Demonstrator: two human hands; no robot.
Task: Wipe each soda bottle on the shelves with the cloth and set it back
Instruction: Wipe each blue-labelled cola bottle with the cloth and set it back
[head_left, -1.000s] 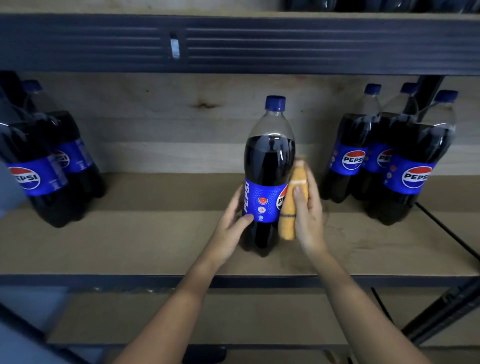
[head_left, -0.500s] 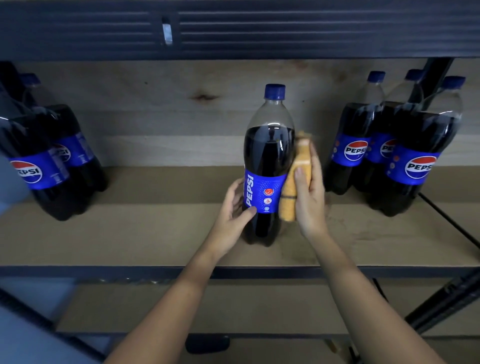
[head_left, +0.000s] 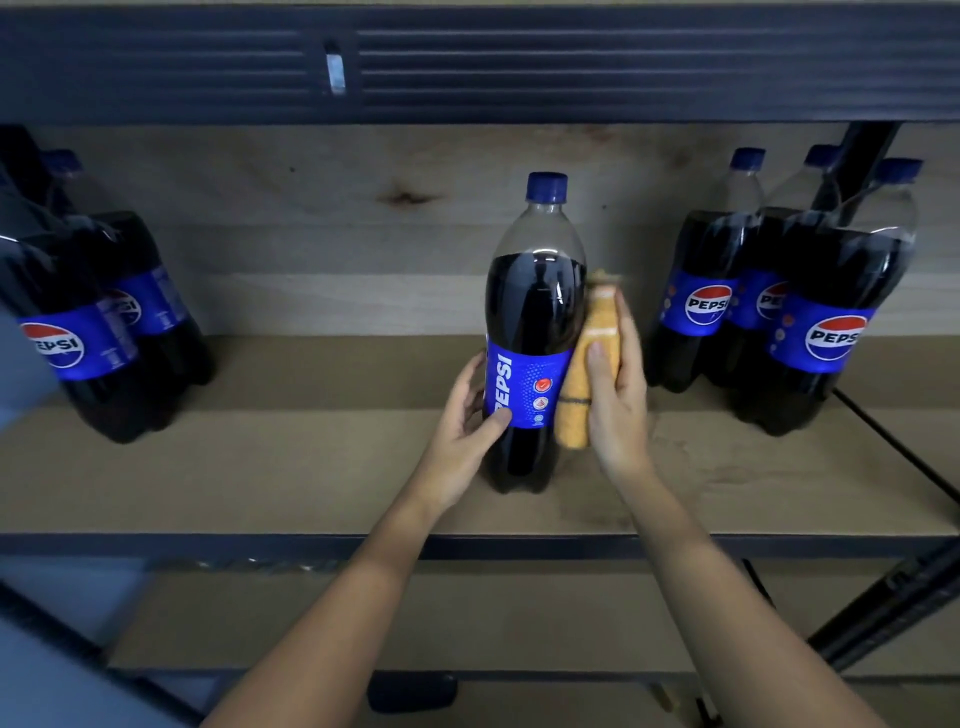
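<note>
A tall cola bottle (head_left: 530, 312) with a blue cap and blue label stands upright in the middle of the wooden shelf (head_left: 311, 467). My left hand (head_left: 467, 421) grips its lower left side, thumb across the label. My right hand (head_left: 615, 395) holds a folded orange cloth (head_left: 587, 364) flat against the bottle's right side, the thumb lying over the cloth. The cloth reaches from mid-label up to the bottle's shoulder.
Three more cola bottles (head_left: 810, 312) stand grouped at the right of the shelf, and two cola bottles (head_left: 88, 322) stand at the left. A dark metal beam (head_left: 519, 62) runs overhead. A black upright post (head_left: 862, 156) stands at the right, and a lower shelf board (head_left: 519, 618) lies beneath.
The cloth and my right hand have slid a little upward along the bottle's right side. My left hand keeps its grip on the bottle, which stays in place.
</note>
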